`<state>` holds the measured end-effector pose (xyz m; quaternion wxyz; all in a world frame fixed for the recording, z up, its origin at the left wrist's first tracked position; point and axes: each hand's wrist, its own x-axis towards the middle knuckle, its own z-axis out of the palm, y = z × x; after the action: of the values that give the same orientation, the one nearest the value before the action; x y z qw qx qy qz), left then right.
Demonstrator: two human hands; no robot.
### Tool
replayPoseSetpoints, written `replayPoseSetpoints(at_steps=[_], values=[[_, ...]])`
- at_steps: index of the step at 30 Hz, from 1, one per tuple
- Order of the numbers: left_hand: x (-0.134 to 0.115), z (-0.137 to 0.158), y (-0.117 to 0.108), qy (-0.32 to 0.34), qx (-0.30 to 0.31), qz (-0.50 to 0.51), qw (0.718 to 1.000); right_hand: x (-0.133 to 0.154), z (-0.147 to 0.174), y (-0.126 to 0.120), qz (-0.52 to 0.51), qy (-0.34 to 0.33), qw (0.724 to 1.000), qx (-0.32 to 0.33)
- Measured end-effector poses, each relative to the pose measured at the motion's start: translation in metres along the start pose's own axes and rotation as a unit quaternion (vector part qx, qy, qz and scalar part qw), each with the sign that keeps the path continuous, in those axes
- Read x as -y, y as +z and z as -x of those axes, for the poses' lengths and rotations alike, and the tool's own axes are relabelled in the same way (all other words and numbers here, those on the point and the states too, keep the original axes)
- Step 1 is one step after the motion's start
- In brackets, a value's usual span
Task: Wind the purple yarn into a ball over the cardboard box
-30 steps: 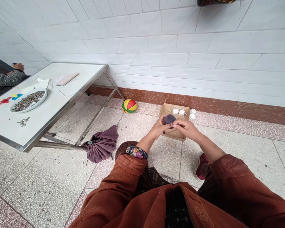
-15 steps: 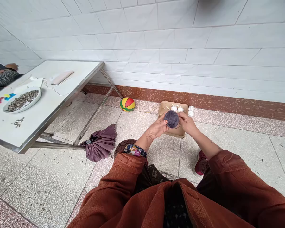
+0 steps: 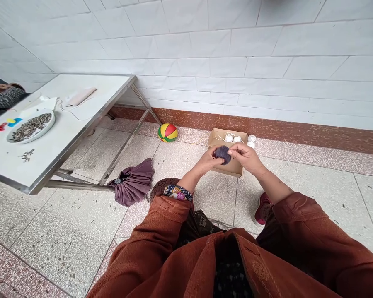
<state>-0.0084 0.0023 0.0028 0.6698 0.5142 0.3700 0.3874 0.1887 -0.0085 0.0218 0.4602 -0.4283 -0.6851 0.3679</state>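
Note:
A dark purple-grey ball of yarn point(image 3: 223, 155) is held up over the cardboard box in my left hand point(image 3: 207, 160), with the fingers behind it and the thumb along its lower front. At the ball's right side, my right hand point(image 3: 245, 157) has its thumb and index finger pinched together on the yarn; the strand itself is too thin to make out. Below, the open cardboard box point(image 3: 230, 167) rests on the floor near the wall. White yarn balls point(image 3: 229, 137) lie in its far part, and more white balls point(image 3: 251, 140) sit just outside its right edge.
To the left stands a white-topped table point(image 3: 81, 85) bearing a plate point(image 3: 51, 124) of sunflower seeds. A colourful ball point(image 3: 168, 133) and a folded purple umbrella point(image 3: 135, 182) lie on the floor. Another person's sleeve point(image 3: 4, 98) shows at the far left.
The ball of yarn has turned in my left hand and shifted slightly left. My right hand has come up and over toward the ball's upper right side. The view has shifted a little.

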Motion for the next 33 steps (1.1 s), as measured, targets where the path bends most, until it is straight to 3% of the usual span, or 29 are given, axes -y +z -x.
replayPoseSetpoints(at_steps=[3,7,11,14,18,21,25,29,33], values=[[0.002,0.004,0.003,-0.030,0.085,0.039,0.995,-0.009,-0.005,0.000,-0.004,0.031,0.998,-0.053],[0.001,0.008,0.005,-0.027,0.117,0.146,0.982,-0.022,-0.004,0.005,-0.007,0.089,0.994,-0.064],[-0.002,0.007,0.004,-0.013,0.068,0.209,0.975,-0.031,0.003,0.014,0.055,0.113,0.992,-0.021],[-0.004,0.005,0.003,0.002,0.003,0.209,0.978,-0.029,0.009,0.018,0.104,0.085,0.990,0.037],[-0.003,0.001,-0.002,0.024,-0.087,0.140,0.986,-0.013,0.014,0.016,0.087,0.035,0.988,0.125],[-0.002,0.000,-0.004,0.030,-0.101,0.061,0.993,0.000,0.013,0.008,0.018,0.030,0.990,0.135],[0.000,0.004,-0.001,0.001,-0.016,0.005,1.000,0.005,0.004,-0.003,-0.062,0.062,0.995,0.051],[0.001,0.009,0.004,-0.011,0.110,0.072,0.991,-0.007,-0.005,0.000,-0.086,0.094,0.992,-0.018],[-0.002,0.009,0.004,-0.022,0.118,0.149,0.982,-0.024,-0.003,0.010,-0.029,0.122,0.992,-0.017]])
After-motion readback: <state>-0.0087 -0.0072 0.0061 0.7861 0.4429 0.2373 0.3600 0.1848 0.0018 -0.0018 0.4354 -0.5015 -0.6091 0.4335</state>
